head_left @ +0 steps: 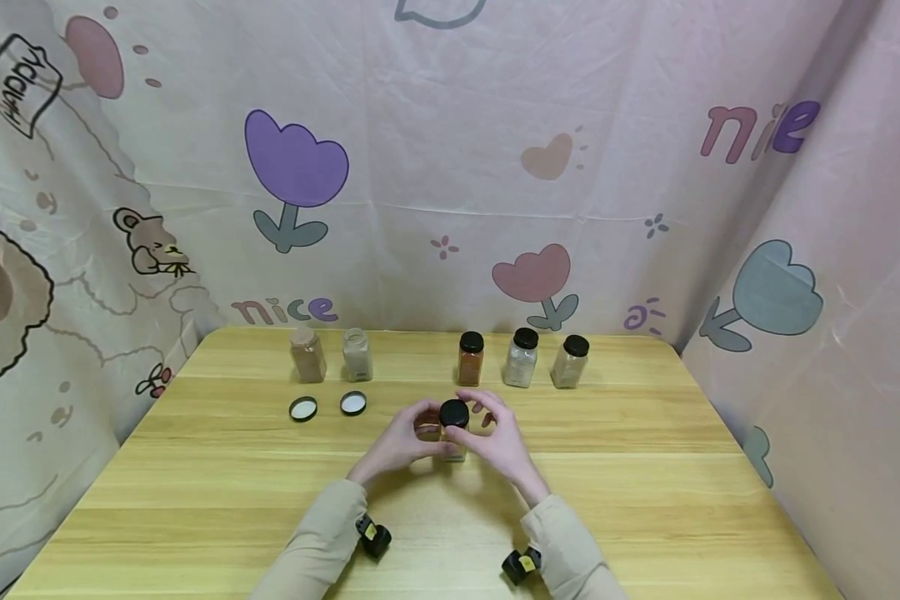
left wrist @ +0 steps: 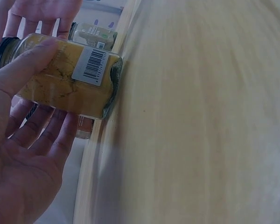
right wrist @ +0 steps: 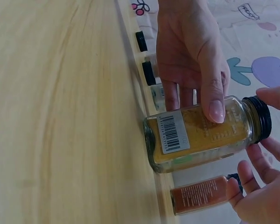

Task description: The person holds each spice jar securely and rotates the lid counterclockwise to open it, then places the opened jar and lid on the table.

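A glass spice jar (right wrist: 210, 140) of yellow powder stands upright near the middle of the table, its barcode label showing in both wrist views. My left hand (head_left: 399, 442) grips the body, thumb on one side and fingers behind. At the top, my right hand (head_left: 501, 437) holds the black lid (head_left: 453, 413) between thumb and fingers. The lid sits on the jar's neck.
Behind stand three lidded jars: an orange-red one (head_left: 470, 360), a whitish one (head_left: 521, 358) and a pale one (head_left: 571, 363). At back left are a lidless brownish jar (head_left: 309, 358) and greyish jar (head_left: 357, 357), with two loose lids (head_left: 303, 408) before them.
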Tool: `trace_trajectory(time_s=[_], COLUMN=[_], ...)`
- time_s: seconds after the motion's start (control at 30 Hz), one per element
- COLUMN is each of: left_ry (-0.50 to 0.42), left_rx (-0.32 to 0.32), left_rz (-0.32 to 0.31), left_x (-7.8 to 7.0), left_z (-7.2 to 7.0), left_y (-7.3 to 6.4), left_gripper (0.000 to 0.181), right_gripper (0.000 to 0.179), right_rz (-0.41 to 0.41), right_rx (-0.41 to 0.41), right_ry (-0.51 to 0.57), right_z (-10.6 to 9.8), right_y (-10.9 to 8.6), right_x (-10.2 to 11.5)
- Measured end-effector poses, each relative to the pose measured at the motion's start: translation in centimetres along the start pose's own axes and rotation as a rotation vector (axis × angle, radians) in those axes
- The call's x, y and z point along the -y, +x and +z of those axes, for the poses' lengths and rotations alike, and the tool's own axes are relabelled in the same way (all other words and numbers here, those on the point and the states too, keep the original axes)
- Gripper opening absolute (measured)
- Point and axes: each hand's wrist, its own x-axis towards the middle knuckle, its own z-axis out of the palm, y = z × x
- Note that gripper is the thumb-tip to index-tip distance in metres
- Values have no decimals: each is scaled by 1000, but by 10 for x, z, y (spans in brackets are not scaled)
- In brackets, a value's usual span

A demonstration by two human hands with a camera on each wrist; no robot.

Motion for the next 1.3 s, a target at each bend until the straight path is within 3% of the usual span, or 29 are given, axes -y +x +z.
trace_trajectory(time_s=[0.57, 0.93, 1.3], left_ry=[-13, 3, -19], left_rx=[18, 20, 30], left_rz=[4, 5, 15], left_x=[0, -1, 1], left_z=[-2, -2, -2], left_y=[0, 0, 1], left_gripper=[51, 49, 49], right_gripper=[39, 43, 40], right_rz=[23, -11, 21], right_rx=[-73, -8, -62], right_ry=[9, -7, -19], right_z=[6, 1, 4], right_y=[1, 0, 0], right_x=[2, 1, 3])
